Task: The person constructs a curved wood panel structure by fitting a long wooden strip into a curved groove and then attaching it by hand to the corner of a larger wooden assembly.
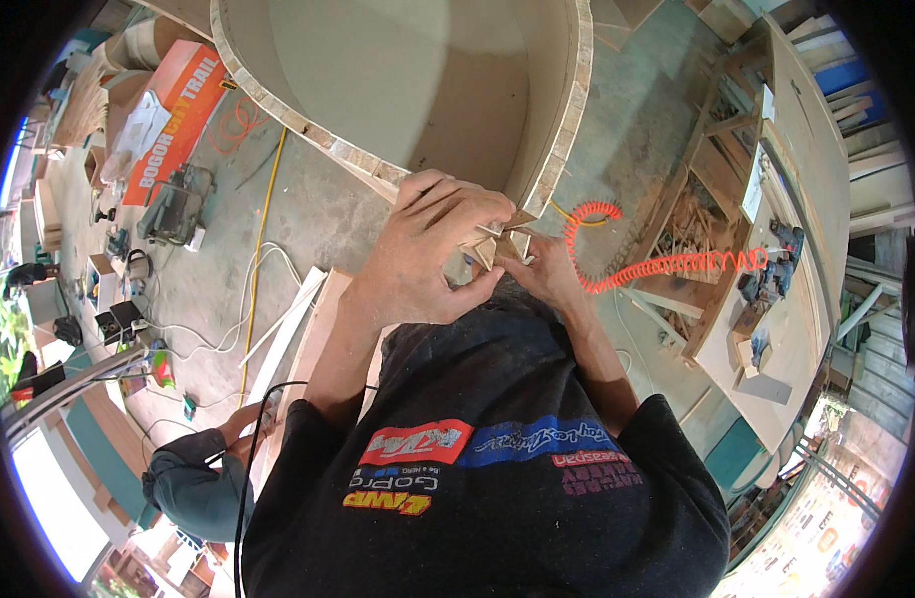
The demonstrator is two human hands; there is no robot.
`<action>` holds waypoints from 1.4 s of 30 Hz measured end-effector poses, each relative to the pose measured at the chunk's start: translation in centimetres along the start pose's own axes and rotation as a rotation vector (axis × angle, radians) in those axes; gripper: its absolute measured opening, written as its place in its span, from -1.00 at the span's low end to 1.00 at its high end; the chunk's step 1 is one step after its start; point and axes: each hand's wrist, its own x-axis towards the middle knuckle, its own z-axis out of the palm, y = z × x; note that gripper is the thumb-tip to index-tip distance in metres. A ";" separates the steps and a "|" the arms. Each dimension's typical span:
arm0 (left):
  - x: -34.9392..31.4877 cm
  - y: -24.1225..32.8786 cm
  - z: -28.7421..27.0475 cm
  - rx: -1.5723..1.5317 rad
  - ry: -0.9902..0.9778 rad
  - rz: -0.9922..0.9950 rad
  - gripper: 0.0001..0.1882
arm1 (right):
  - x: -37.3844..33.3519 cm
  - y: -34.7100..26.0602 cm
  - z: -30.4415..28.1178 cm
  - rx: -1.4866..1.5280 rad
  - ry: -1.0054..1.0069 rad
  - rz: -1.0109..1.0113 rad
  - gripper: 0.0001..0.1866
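Note:
My left hand (433,234) is closed, its thumb and fingers curled around a few small light-coloured wood pieces (485,251). My right hand (545,271) pinches the same small cluster from the right side. Both hands are in front of my body, right at the near corner of a large curved shell (378,70). Its rim (338,149) is faced with a row of small pale wood blocks. The pieces' exact shape is partly hidden by my fingers.
A coiled orange air hose (667,265) runs from near the shell to tools on a wooden workbench (806,299) at right. A yellow hose (268,199) and white cables cross the floor at left. Long boards (303,339) lie left of me; another person (193,488) is at lower left.

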 end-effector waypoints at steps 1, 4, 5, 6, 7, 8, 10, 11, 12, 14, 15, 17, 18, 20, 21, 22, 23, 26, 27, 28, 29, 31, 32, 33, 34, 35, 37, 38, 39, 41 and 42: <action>0.0 -0.1 0.0 -0.002 -0.003 0.003 -0.42 | 0.0 -0.1 0.1 -0.001 0.015 -0.006 -0.62; -0.2 -0.3 -0.1 -0.004 -0.009 0.005 -0.42 | 0.0 -0.7 0.3 -0.118 0.036 0.052 -0.63; -0.2 -0.3 -0.1 -0.004 -0.009 0.001 -0.42 | 0.0 -0.5 0.6 -0.077 0.056 0.052 -0.64; -0.3 -0.3 -0.2 -0.005 -0.010 -0.002 -0.42 | 0.0 -0.1 1.1 -0.035 0.076 0.052 -0.64; -0.2 -0.4 -0.2 -0.009 -0.011 -0.003 -0.42 | 0.1 0.0 1.3 0.003 0.100 0.055 -0.64; -0.2 -0.4 -0.2 -0.005 -0.014 -0.004 -0.42 | 0.1 0.0 1.6 -0.012 0.112 0.061 -0.64; -0.1 -0.4 -0.2 0.003 -0.020 -0.007 -0.44 | 0.1 0.0 2.2 -0.044 0.136 0.076 -0.64; -0.1 -0.5 -0.2 0.008 -0.016 0.003 -0.45 | 0.2 0.0 2.4 -0.055 0.143 0.051 -0.64; -0.1 -0.8 0.0 0.013 -0.014 0.014 -0.47 | 0.4 0.1 2.5 -0.067 0.151 0.027 -0.64; -0.4 -1.1 0.3 0.044 -0.008 0.020 -0.50 | 0.5 -0.7 2.6 -0.131 0.147 0.014 -0.64; -0.5 -1.2 0.6 0.069 -0.004 0.019 -0.51 | 0.4 -1.1 2.4 -0.185 0.138 0.024 -0.64; -0.6 -1.4 0.9 0.108 0.012 0.043 -0.53 | 0.4 -1.9 2.5 -0.205 0.160 0.016 -0.65; -0.8 -1.6 1.0 0.121 0.028 0.065 -0.54 | 0.4 -2.0 2.7 -0.170 0.187 -0.001 -0.65; -0.8 -2.0 1.3 0.150 0.043 0.079 -0.53 | 0.5 -1.7 3.1 -0.178 0.232 -0.031 -0.66; -0.7 -2.1 1.4 0.172 0.047 0.076 -0.50 | 0.7 -1.1 3.4 -0.221 0.253 -0.051 -0.66; -0.6 -2.1 1.2 0.202 0.049 0.075 -0.48 | 0.6 -0.8 3.8 -0.258 0.278 -0.078 -0.67; -0.8 -2.2 1.4 0.232 0.076 0.077 -0.46 | 0.4 -0.5 4.1 -0.264 0.281 -0.073 -0.66; -1.5 -2.7 2.5 0.377 0.171 0.060 -0.39 | 0.5 0.0 4.2 -0.281 0.278 -0.081 -0.63; -1.6 -2.6 3.1 0.456 0.210 0.038 -0.36 | 0.5 0.1 4.0 -0.287 0.270 -0.090 -0.62; -1.7 -2.5 3.5 0.536 0.248 0.014 -0.33 | 0.5 0.2 3.9 -0.293 0.261 -0.099 -0.61; -2.0 -2.6 3.9 0.548 0.279 -0.012 -0.33 | 0.6 0.4 3.8 -0.312 0.246 -0.109 -0.60; -2.0 -2.5 4.3 0.565 0.337 -0.061 -0.32 | 0.8 0.4 3.5 -0.353 0.221 -0.122 -0.57; -2.1 -2.1 4.1 0.566 0.281 -0.086 -0.32 | 0.7 0.2 3.3 -0.339 0.212 -0.117 -0.56; -2.3 -1.5 3.7 0.567 0.225 -0.111 -0.33 | 0.5 0.0 3.0 -0.324 0.203 -0.112 -0.55; -2.3 -1.2 3.4 0.570 0.175 -0.135 -0.34 | 0.7 -0.1 2.7 -0.312 0.195 -0.113 -0.54; -2.2 -1.2 3.4 0.579 0.183 -0.141 -0.34 | 1.0 -0.2 2.5 -0.328 0.183 -0.112 -0.53; -2.4 -1.2 3.7 0.593 0.196 -0.157 -0.34 | 1.3 -0.4 2.3 -0.361 0.156 -0.104 -0.51; -2.4 -1.0 3.7 0.591 0.190 -0.169 -0.34 | 1.3 -0.4 2.2 -0.367 0.158 -0.121 -0.53; -2.5 -0.7 3.6 0.588 0.184 -0.182 -0.34 | 1.3 -0.3 2.2 -0.372 0.161 -0.138 -0.54; -2.2 -0.5 3.5 0.592 0.178 -0.188 -0.33 | 1.6 0.3 2.3 -0.378 0.171 -0.179 -0.55; -2.1 -0.5 3.6 0.593 0.173 -0.187 -0.33 | 1.6 0.8 2.5 -0.377 0.174 -0.197 -0.55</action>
